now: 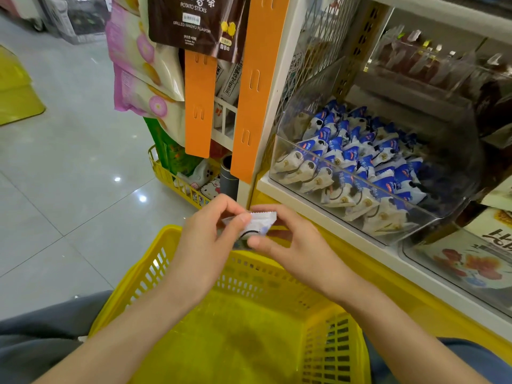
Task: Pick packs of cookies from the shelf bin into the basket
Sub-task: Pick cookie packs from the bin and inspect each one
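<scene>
Yellow basket: slotted plastic shopping basket (243, 322), lower centre, open top below both hands.
Held pack: small white-and-blue cookie pack (260, 221) above the basket's far rim, pinched at its ends by left hand (205, 245) and right hand (293, 245).
Bin: clear plastic shelf bin (299, 106), centre right, heaped with matching blue-and-white packs (360, 162).
Obstacles: white shelf edge (318, 214) just beyond the hands; orange plastic strips (257, 87) and hanging snack bags (144, 65) above; small yellow wire basket (166, 173) centre left.
Room: grey tiled floor (69, 162), left.

Glossy clear plastic bin (279, 151), shiny foil cookie packs (357, 167), matt yellow plastic basket (249, 273).
</scene>
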### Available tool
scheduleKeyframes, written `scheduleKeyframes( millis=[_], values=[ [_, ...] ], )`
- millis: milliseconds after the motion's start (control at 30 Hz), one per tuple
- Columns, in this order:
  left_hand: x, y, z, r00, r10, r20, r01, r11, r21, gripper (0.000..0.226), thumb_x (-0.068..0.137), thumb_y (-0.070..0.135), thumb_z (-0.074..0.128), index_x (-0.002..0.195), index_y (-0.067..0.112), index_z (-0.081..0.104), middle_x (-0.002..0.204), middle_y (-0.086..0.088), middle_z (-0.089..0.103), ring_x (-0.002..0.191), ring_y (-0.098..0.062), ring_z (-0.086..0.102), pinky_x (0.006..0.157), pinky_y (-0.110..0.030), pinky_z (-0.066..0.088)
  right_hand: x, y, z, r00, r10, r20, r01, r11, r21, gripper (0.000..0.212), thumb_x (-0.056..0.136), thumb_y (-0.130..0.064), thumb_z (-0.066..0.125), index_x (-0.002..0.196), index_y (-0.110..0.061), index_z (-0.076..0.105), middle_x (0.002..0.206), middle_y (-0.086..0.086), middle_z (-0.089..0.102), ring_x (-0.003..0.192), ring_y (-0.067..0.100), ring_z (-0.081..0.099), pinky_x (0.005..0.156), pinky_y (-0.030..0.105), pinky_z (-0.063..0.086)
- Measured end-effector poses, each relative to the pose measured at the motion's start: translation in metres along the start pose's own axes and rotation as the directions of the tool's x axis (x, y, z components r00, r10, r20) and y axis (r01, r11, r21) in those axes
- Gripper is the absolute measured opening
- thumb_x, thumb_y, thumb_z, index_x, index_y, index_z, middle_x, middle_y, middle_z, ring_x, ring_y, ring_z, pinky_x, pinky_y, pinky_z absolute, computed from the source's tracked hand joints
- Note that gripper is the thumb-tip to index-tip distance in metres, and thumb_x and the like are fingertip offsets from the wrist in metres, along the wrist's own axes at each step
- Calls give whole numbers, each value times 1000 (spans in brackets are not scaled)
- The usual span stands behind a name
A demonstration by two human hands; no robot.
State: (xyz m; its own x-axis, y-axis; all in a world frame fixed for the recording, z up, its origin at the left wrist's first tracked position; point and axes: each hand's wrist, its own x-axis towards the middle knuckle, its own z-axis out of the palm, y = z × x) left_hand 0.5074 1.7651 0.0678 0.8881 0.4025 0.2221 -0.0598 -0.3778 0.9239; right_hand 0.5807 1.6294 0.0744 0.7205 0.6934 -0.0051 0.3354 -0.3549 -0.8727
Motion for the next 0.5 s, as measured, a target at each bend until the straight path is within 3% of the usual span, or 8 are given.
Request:
scheduleKeyframes(
  millis=[67,133,233,300,400,500],
  values=[
    [-5,0,0,999,28,23,-29,999,40,11,86,25,56,76,26,57,75,14,63,67,1,58,56,-9,42,-1,-3,2,993,-38,-112,43,998,39,13,81,-31,67,93,-34,64,93,-9,67,86,6,63,80,34,54],
    [-7,0,1,999,14,39,-15,1000,27,10,87,25,56,76,25,58,73,14,63,67,1,59,55,-9,42,0,-3,1,982,-54,-180,58,998,16,2,81,-27,67,82,-27,69,82,-6,68,79,8,64,72,35,54],
    [-4,-2,4,996,-66,54,68,997,-35,14,88,16,57,75,20,59,67,7,62,61,2,55,52,-9,41,0,-2,1,974,-86,-208,80,996,-36,3,80,-23,69,79,-21,71,78,-5,67,75,6,62,68,26,52],
    [-1,-3,6,986,-143,81,151,984,-100,18,89,13,56,72,18,58,64,6,59,60,-1,52,55,-15,41,-2,-2,0,958,-183,-220,152,977,-151,3,80,-22,70,80,-19,71,79,-7,65,75,4,59,67,18,48],
    [2,-5,6,966,-205,155,230,959,-166,19,89,14,55,71,19,58,62,8,59,60,-3,53,56,-19,43,-6,-3,-2,914,-357,-192,269,890,-369,12,83,-26,66,84,-15,70,81,-5,62,75,5,58,64,29,51],
    [2,-7,7,960,-225,169,254,951,-176,18,90,17,55,73,22,58,65,9,61,64,-3,56,61,-22,47,-7,-3,-3,903,-383,-194,267,855,-445,13,84,-29,63,85,-17,69,82,-7,62,75,6,57,60,35,51]
  ],
)
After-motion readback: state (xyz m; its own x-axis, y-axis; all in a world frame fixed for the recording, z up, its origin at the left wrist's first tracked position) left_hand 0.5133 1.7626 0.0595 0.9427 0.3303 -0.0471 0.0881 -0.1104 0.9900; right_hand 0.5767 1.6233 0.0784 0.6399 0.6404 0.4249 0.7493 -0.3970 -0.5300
